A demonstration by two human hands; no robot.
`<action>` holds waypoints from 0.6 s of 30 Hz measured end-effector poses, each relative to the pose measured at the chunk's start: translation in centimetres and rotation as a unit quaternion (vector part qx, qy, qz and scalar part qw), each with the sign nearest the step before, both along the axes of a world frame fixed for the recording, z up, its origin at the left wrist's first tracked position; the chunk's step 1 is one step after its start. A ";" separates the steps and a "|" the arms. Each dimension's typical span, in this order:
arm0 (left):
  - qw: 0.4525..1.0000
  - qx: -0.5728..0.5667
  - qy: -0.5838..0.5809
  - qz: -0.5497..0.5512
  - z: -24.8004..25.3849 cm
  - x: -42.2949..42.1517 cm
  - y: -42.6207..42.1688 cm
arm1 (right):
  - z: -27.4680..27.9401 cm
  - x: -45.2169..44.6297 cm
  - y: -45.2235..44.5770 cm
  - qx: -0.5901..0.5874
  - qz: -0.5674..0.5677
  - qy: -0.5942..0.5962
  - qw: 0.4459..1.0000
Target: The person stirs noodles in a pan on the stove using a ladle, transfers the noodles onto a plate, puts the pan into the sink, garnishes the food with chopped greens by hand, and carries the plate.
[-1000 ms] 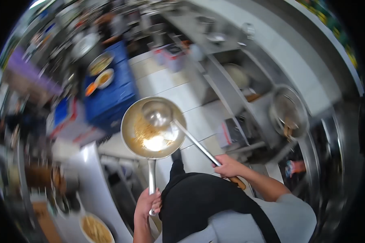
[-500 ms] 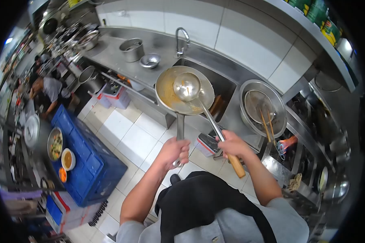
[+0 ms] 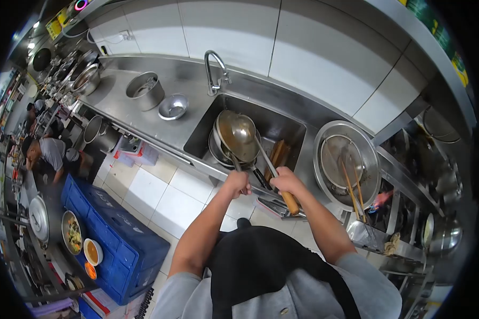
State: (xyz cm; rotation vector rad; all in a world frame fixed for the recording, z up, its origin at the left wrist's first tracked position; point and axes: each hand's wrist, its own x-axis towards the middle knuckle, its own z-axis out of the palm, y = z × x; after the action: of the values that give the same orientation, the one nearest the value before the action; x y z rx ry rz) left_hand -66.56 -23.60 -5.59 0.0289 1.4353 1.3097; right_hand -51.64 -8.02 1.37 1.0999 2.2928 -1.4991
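Observation:
My left hand (image 3: 236,184) is closed around the handle of a frying pan (image 3: 225,131) that is tilted over the sink (image 3: 295,146). In my right hand (image 3: 287,182) is a long ladle (image 3: 243,137) with a wooden grip, its metal bowl lying over the pan and hiding much of its inside. Beneath the pan, another round vessel with a black handle (image 3: 262,178) shows in part inside the sink. Brown wooden pieces (image 3: 279,154) stand against the sink's right side. A curved faucet (image 3: 216,72) rises behind the basin.
Right of the sink sits a large metal bowl (image 3: 323,175) holding a strainer (image 3: 341,154) and chopsticks. A flame (image 3: 382,200) burns on the stove beyond. A pot (image 3: 146,93) and a small bowl (image 3: 173,107) stand left. Food containers rest on a blue crate (image 3: 133,242); a person (image 3: 53,154) is behind.
Both hands have moved forward with the frying pan and ladle, lowering them from in front of the sink into it. The pan is now steeply tilted. My view has shifted too.

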 end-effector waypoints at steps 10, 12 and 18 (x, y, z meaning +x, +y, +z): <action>0.816 -0.020 0.523 -0.247 5.1 -19.3 3.9 | -0.7 -3.0 2.7 0.060 0.095 -0.051 0.992; 0.730 -0.007 0.668 -0.145 7.6 -24.2 7.1 | 1.2 -2.2 -0.5 0.120 0.052 -0.070 0.989; 0.481 -0.067 0.801 -0.350 3.1 -40.7 19.1 | 4.1 2.2 -13.5 0.118 -0.168 0.073 0.976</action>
State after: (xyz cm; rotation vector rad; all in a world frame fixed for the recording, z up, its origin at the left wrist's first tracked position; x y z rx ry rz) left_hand -107.28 -4.54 -2.45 1.9989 2.4773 0.0630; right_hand -49.40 -21.49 5.46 1.5588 2.5362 -1.4886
